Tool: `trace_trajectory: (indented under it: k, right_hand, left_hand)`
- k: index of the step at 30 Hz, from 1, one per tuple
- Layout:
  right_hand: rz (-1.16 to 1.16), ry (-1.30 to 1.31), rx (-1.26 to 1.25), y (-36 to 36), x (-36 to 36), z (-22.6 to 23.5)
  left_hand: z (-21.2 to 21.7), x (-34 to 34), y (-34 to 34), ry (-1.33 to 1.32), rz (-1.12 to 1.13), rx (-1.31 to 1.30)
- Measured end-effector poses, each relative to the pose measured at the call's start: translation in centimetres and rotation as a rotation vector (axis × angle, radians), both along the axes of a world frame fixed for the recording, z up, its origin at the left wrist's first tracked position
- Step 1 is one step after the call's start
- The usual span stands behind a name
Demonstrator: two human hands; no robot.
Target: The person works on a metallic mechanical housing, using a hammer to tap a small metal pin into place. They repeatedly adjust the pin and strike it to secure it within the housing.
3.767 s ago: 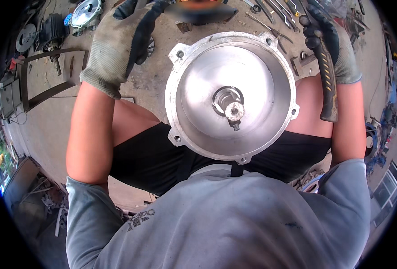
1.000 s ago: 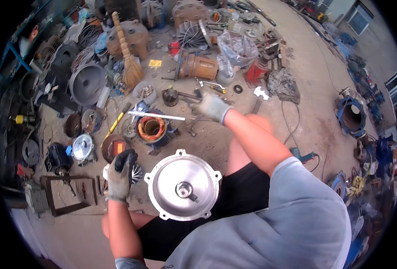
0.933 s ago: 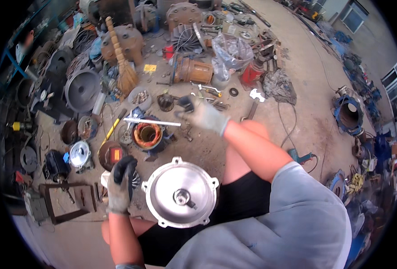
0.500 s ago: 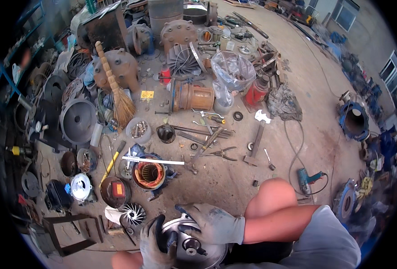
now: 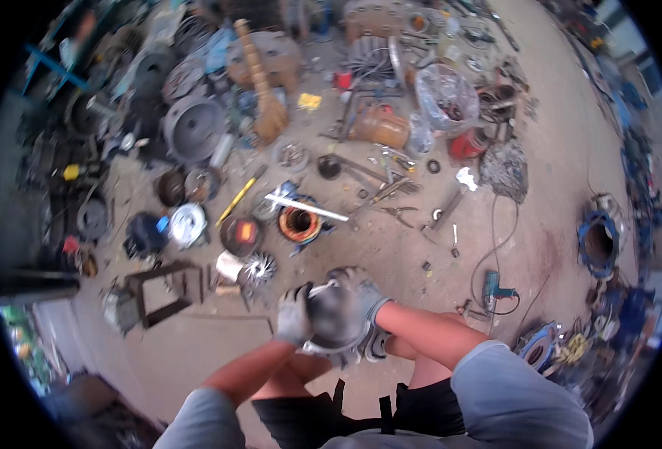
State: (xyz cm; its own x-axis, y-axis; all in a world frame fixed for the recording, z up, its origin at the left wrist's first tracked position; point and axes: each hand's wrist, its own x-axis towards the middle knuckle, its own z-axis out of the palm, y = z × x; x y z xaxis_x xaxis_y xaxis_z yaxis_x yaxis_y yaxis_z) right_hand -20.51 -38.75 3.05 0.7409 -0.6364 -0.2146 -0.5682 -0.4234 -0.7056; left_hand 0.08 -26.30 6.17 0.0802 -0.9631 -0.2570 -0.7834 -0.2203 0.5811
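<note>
Both gloved hands, left hand (image 5: 295, 314) and right hand (image 5: 357, 295), grip pinching the blurred round motor cover (image 5: 333, 318), seemingly face-down.

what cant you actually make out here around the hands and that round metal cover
- Round metal cover, head view: motion blur smears its face, and both gloves hide its rim.
- Left hand and right hand: the fingers wrap the cover; the grip is blurred.
- Thin light piece at the cover's top: too small and blurred to identify.
- Lap and legs: cut off by the lower edge.
</note>
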Motion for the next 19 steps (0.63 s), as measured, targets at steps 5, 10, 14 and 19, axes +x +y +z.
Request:
trace_trajectory:
  k: [5,10,14,19]
  right_hand:
    - [-0.134,0.345,0.036,1.9,-0.7,5.9]
    - [-0.711,0.180,0.347,7.5,-10.3,11.1]
    - [-0.838,0.454,0.525,19.9,-36.0,8.8]
    - [-0.167,1.213,0.349,31.5,-52.2,25.4]
  left_hand:
    - [1.3,0.3,0.4,-0.238,-0.072,0.152]
    - [10.4,-1.7,2.6,-0.200,0.292,0.311]
    - [14.8,-2.5,7.2,-0.062,0.337,0.422]
    - [18.7,4.5,16.6,0.042,0.327,0.780]
